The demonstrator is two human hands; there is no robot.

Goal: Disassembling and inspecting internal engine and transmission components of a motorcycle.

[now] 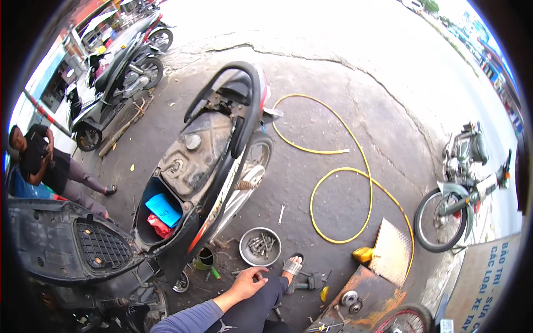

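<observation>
My left hand rests on my knee in dark trousers, fingers loosely spread, holding nothing. The blue-grey sleeve comes in from the lower edge. My sandalled foot is just beyond it. A round metal bowl of bolts and screws sits on the ground a little ahead of the hand. A stripped scooter stands to the left with its seat tipped up. Its open storage tub holds a blue packet and a red cloth. My right hand is out of view.
A yellow hose loops across the cracked concrete. A loose spanner and a green-handled tool lie near the bowl. A rusty metal box and tread plate sit at right, near a motorcycle. A person sits at left by parked scooters.
</observation>
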